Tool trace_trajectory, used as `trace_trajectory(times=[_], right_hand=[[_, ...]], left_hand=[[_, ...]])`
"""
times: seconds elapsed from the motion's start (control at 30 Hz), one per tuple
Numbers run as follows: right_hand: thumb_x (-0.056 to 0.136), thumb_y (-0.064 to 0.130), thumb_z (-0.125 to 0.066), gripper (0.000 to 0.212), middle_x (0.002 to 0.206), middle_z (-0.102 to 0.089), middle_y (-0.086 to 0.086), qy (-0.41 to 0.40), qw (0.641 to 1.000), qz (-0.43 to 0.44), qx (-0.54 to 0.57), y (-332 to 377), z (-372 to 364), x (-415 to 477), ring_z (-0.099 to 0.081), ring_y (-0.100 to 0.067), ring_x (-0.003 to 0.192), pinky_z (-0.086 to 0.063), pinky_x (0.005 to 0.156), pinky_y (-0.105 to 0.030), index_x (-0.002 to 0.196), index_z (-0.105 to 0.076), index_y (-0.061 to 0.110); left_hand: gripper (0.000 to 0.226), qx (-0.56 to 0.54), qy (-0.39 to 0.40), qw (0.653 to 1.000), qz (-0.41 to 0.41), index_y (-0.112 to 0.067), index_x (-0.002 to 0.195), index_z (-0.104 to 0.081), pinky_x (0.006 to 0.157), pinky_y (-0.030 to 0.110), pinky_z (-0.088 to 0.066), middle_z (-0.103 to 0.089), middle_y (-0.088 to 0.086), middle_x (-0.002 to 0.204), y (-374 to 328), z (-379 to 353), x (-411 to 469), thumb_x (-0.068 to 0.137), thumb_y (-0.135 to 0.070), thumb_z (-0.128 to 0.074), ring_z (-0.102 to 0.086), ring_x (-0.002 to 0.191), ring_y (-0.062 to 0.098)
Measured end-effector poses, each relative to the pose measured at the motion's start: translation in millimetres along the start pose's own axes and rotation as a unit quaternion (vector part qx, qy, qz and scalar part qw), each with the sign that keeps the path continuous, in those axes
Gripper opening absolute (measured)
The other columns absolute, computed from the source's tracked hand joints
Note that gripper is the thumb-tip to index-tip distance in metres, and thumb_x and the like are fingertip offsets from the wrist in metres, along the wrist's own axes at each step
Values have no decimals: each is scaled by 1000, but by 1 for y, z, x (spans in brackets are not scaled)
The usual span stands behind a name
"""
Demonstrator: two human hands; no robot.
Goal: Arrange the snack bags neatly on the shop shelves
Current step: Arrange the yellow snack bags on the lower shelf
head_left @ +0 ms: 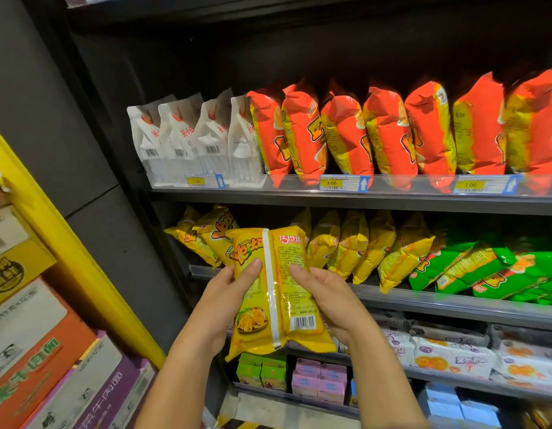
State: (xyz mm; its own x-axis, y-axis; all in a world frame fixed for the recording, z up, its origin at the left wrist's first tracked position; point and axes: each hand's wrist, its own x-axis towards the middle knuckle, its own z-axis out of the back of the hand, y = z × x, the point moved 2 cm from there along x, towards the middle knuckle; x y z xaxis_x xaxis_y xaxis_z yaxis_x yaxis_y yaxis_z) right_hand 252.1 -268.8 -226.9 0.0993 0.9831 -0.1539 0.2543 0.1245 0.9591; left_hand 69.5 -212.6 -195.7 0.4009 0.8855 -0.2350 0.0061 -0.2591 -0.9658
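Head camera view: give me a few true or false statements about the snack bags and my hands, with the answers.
1. The left hand and right hand both hold one yellow snack bag. True.
2. That bag shows its front to the camera. False: its back seam and barcode face the camera.
3. The orange bags stand on the shelf above the yellow row. True.
4. The green bags lie left of the yellow row. False: they lie to its right.
5. The white bags stand at the left end of the orange bags' shelf. True.
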Motion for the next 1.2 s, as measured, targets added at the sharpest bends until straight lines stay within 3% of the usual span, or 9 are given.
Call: trace_trajectory(times=[0.17,0.37,0.6,0.67,0.73,0.87,1.0,1.13,1.2], right_hand=[[86,55,-73,57,117,-79,-13,0,999,-34,22,1,-5,0,-75,-31,112,-52,109,-56,121,-76,10],[94,55,-61,57,127,-75,-12,28,988,-76,135,2,-18,-1,-73,-32,118,-52,109,-57,138,-65,20],[95,32,-73,48,123,-77,-12,7,992,-26,125,-5,-18,2,-75,-32,112,-59,99,-53,139,-62,18],[95,32,-75,48,121,-78,-9,-15,994,-12,107,-7,-15,6,-76,-30,111,-57,101,-56,138,-61,20],[94,32,-77,44,118,-79,-5,-47,995,8,91,-9,-13,9,-77,-27,107,-59,100,-55,134,-62,22],[88,41,-83,49,114,-79,5,-123,991,59,4,-9,-14,15,-78,-17,103,-62,95,-50,131,-62,27],[92,56,-73,50,124,-72,12,-128,983,94,-92,-6,-18,17,-70,-8,114,-58,101,-42,135,-55,35],[99,67,-53,50,143,-59,16,-81,990,75,-83,-3,-20,16,-59,-9,131,-53,110,-42,145,-46,49],[101,66,-48,37,142,-64,13,-71,990,68,-98,-4,-19,16,-65,-13,125,-59,102,-46,137,-52,57]], left_hand=[[44,-27,-12,999,33,-17,128,-72,105,55,-56,-80,9,116,0,-4,-3,96,-46,-69,-78,107,31],[58,0,-27,1000,-4,-23,130,-68,103,57,-56,-80,4,117,1,-3,-1,82,-53,-79,-78,108,29],[74,88,-96,990,-48,-25,135,-57,101,47,-57,-71,-4,125,-3,1,1,76,-65,-79,-72,112,18],[66,143,-155,974,-84,-28,140,-52,92,34,-56,-63,-6,129,-5,4,1,86,-53,-79,-64,112,10],[41,157,-175,964,-126,-33,129,-57,80,27,-54,-64,-7,124,-8,2,-2,94,-39,-77,-64,101,3],[19,163,-110,969,-146,-46,119,-64,89,32,-58,-70,-17,119,-5,-8,-3,102,-39,-66,-68,107,5],[31,215,-29,968,-124,-58,128,-51,85,18,-50,-54,-25,134,-2,-22,-2,99,-54,-62,-61,114,-5],[47,222,-36,970,-97,-68,121,-54,99,33,-56,-59,-22,135,1,-15,1,78,-80,-70,-63,120,2],[41,213,-50,971,-93,-69,114,-54,96,33,-58,-66,-20,127,2,-12,2,79,-72,-76,-66,114,1]])
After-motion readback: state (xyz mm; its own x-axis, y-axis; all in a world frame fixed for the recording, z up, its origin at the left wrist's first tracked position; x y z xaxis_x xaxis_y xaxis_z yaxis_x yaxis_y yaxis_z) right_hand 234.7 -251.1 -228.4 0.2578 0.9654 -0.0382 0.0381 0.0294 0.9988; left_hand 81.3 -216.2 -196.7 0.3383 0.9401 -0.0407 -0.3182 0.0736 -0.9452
